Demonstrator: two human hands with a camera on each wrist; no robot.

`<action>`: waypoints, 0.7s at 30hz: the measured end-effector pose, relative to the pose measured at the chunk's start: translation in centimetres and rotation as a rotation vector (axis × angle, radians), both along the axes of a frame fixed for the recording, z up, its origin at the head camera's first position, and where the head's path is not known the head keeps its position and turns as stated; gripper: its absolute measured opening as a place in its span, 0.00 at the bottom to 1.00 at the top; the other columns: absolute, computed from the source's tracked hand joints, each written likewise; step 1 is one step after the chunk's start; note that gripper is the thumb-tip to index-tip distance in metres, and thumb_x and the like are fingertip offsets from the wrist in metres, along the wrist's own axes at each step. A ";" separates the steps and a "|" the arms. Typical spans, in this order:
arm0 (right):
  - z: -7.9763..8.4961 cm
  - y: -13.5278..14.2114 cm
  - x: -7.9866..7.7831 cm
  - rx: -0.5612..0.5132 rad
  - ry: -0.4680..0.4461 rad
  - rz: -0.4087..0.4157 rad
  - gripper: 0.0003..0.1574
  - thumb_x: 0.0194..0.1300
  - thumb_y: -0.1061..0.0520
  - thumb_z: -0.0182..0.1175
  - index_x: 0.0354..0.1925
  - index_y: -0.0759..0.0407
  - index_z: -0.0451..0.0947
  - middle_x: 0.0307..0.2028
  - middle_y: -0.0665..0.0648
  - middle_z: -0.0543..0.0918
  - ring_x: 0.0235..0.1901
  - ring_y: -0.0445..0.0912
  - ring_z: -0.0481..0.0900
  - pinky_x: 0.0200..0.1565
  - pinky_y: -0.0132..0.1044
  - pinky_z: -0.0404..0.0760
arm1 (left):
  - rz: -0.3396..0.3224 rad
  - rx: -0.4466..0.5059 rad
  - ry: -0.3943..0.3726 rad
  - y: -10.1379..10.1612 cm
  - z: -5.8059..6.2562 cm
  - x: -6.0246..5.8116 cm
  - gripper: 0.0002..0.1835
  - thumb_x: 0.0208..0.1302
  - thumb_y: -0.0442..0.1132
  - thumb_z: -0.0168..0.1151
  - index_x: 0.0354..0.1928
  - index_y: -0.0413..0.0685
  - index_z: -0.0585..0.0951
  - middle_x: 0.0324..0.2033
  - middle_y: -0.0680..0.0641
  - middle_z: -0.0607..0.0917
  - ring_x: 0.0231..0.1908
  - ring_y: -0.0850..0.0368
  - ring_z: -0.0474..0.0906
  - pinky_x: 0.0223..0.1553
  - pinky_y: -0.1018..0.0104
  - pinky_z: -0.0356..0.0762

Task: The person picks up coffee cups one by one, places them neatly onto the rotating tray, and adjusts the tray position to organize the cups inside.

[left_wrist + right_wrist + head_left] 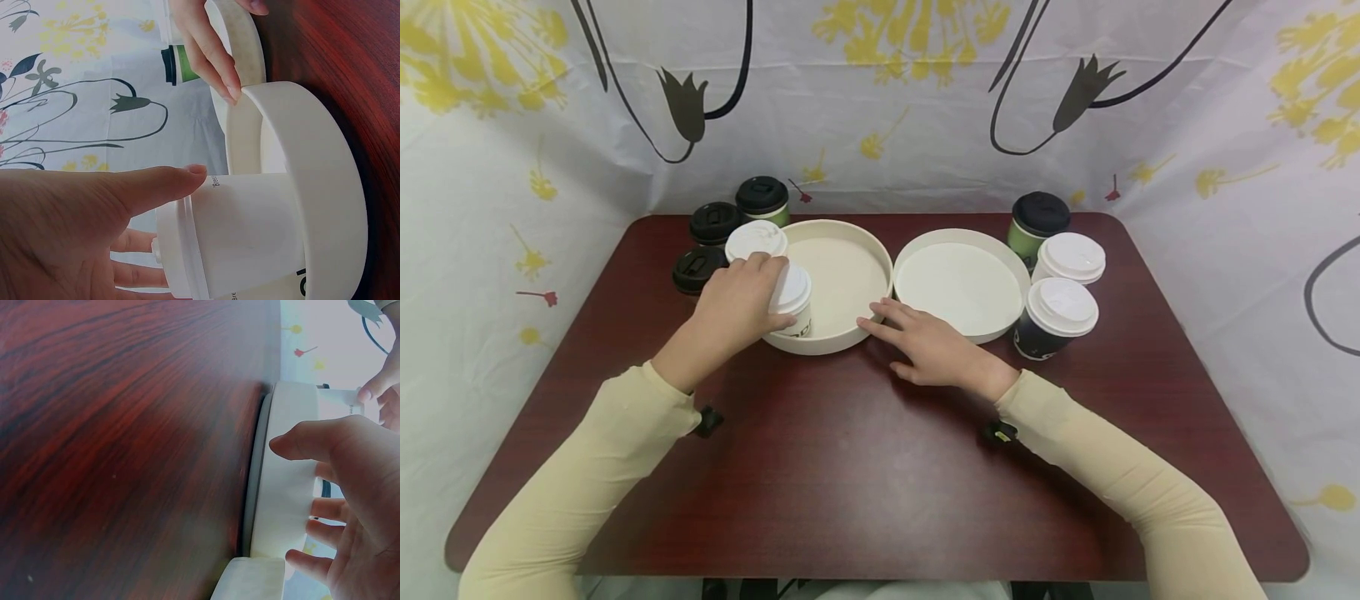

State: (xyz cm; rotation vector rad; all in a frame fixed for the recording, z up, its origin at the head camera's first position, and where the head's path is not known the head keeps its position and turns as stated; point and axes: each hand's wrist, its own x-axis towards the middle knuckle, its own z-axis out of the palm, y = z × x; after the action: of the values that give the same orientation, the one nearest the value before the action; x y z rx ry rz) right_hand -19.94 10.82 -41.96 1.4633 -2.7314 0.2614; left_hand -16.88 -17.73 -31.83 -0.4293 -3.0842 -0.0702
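Note:
A white paper cup [797,300] with a white lid is gripped by my left hand [737,296], thumb on one side and fingers around the other. Its base is inside the rim of the left round cream tray [850,267]; whether it rests on the tray floor is hidden. My right hand [936,346] is at the right front of that tray, fingertips at the rim and fingers loosely spread, holding nothing. Just behind the left hand stands another white-lidded cup [756,239]. A second round tray [962,283] adjoins the first on the right.
Black-lidded cups [715,222] stand left of the trays. To the right are a green cup with a black lid [1037,225], a white-lidded cup [1070,258] and a dark cup with a white lid [1056,321]. A patterned cloth [880,167] hangs behind the dark red table [850,475].

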 end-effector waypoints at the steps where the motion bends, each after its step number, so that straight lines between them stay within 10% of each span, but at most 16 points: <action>1: 0.0 0.0 0.0 0.000 0.001 0.001 0.49 0.59 0.53 0.67 0.75 0.47 0.58 0.73 0.62 0.63 0.76 0.55 0.58 0.71 0.51 0.67 | -0.001 0.000 0.000 0.0 0.0 0.0 0.42 0.54 0.52 0.74 0.65 0.37 0.68 0.61 0.32 0.75 0.55 0.32 0.75 0.50 0.37 0.76; 11: 0.0 0.0 -0.1 0.000 0.003 0.002 0.50 0.59 0.53 0.67 0.76 0.47 0.58 0.73 0.62 0.63 0.76 0.55 0.58 0.71 0.52 0.67 | -0.014 0.001 0.071 0.6 0.5 0.8 0.45 0.51 0.54 0.75 0.67 0.40 0.69 0.66 0.32 0.71 0.63 0.33 0.70 0.57 0.38 0.73; 21: 0.0 0.0 0.1 -0.002 0.014 0.005 0.49 0.60 0.52 0.67 0.75 0.47 0.58 0.73 0.62 0.64 0.76 0.55 0.59 0.70 0.51 0.68 | -0.194 0.001 0.231 3.4 0.5 3.5 0.42 0.54 0.52 0.73 0.67 0.42 0.70 0.63 0.34 0.75 0.62 0.37 0.74 0.59 0.42 0.75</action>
State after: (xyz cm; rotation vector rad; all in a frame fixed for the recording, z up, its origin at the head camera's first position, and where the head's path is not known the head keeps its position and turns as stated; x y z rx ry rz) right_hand -19.87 10.85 -41.97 1.4659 -2.7164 0.2525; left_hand -13.40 -14.35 -31.34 -0.6838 -2.8085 -0.0233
